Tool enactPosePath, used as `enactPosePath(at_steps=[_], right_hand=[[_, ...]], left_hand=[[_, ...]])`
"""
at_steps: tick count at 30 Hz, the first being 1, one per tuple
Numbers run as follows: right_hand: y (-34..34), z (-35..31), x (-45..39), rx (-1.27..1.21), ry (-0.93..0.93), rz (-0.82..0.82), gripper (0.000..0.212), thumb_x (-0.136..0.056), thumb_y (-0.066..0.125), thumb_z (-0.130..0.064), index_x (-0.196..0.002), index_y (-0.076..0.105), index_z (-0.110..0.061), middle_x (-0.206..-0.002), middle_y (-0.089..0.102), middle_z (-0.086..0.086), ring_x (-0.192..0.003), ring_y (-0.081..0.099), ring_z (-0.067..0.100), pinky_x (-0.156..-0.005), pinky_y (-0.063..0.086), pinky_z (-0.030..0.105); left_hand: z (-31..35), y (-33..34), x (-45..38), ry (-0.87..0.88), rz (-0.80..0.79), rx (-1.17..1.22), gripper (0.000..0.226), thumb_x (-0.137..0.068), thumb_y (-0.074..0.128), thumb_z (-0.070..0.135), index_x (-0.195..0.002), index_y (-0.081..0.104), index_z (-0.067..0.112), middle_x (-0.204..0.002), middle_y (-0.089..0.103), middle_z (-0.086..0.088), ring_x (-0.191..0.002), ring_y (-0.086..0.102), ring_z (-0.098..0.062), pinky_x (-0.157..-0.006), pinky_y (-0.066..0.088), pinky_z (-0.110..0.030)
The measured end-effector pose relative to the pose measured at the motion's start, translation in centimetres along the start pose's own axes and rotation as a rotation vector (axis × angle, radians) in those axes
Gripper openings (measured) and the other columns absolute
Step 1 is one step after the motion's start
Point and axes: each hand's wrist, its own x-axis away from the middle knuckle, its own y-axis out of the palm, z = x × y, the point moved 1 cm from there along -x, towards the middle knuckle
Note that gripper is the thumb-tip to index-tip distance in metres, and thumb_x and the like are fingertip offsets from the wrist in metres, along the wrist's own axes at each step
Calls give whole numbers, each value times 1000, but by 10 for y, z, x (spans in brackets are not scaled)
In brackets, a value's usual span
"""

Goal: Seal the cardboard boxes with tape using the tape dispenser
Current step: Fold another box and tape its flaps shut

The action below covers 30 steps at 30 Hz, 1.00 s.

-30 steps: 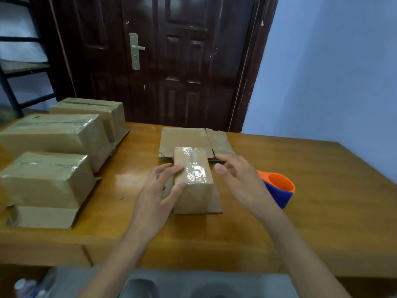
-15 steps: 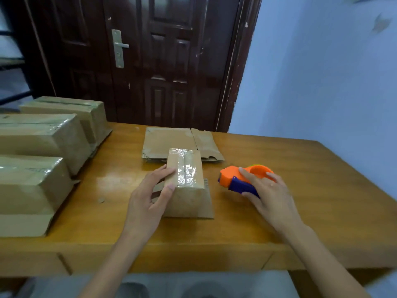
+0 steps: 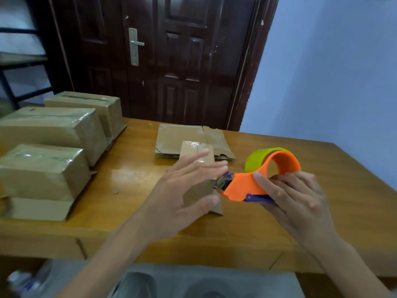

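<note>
A small cardboard box (image 3: 194, 150) with clear tape along its top stands in the middle of the wooden table (image 3: 133, 181). My left hand (image 3: 182, 190) hovers in front of it with fingers spread, hiding most of the box. My right hand (image 3: 294, 196) holds the orange and blue tape dispenser (image 3: 249, 183) lifted off the table, just right of the box. A yellowish roll of tape (image 3: 256, 159) sits in it. The dispenser's front end points left toward my left fingertips.
Three larger taped cardboard boxes (image 3: 43, 175) (image 3: 53, 127) (image 3: 90, 104) stand at the left of the table. Flattened cardboard (image 3: 178, 136) lies behind the small box. A dark wooden door (image 3: 171, 61) is behind the table, a blue wall at right.
My right hand grasped the dispenser and lifted it off the table toward the box. My left hand left the box's side and opened in front of it.
</note>
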Motion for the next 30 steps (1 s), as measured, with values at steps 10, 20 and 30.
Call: enactPosePath(at_steps=[10, 20, 30], right_hand=[[11, -14, 4, -217, 79, 30, 54, -101, 67, -36, -147, 48, -16, -108, 74, -3, -99, 63, 19, -93, 42, 35], [16, -29, 2, -324, 95, 40, 58, -93, 71, -37, -141, 51, -12, -119, 61, -9, -102, 60, 17, -91, 45, 36], [17, -40, 5, -483, 272, 17, 63, -96, 64, -48, -149, 45, -18, -120, 55, -22, -114, 48, -7, -96, 45, 26]], left_hand=[[1, -3, 7, -8, 14, 90, 37, -102, 60, 39, -131, 73, 21, -134, 69, 18, -145, 48, -17, -115, 44, -41], [1, -18, 4, -17, -6, 140, 27, -99, 66, 36, -118, 79, 20, -120, 73, 13, -128, 59, -21, -105, 50, -40], [14, -24, 11, -101, -31, 296, 30, -105, 56, 28, -123, 77, 20, -125, 58, 1, -129, 52, -25, -98, 48, -19]])
